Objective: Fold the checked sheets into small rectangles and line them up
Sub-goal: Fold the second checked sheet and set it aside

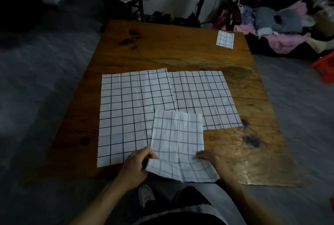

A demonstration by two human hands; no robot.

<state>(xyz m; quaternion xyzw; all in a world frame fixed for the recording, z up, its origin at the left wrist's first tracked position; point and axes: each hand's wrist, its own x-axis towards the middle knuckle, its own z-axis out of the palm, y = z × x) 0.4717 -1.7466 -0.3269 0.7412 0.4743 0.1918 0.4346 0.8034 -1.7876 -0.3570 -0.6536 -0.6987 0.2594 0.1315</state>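
A half-folded checked sheet lies at the near edge of the wooden table, its near end curling up over the edge. My left hand pinches its near-left corner. My right hand grips its near-right edge. Beneath it, two white checked sheets lie spread flat: a large one on the left and another on the right, overlapping slightly in the middle. A small folded checked rectangle sits at the table's far right corner.
A heap of pink and grey clothes is piled beyond the table's right side, with a red object on the floor. A dark chair stands at the back wall. Grey floor surrounds the table; my knees and a shoe are below.
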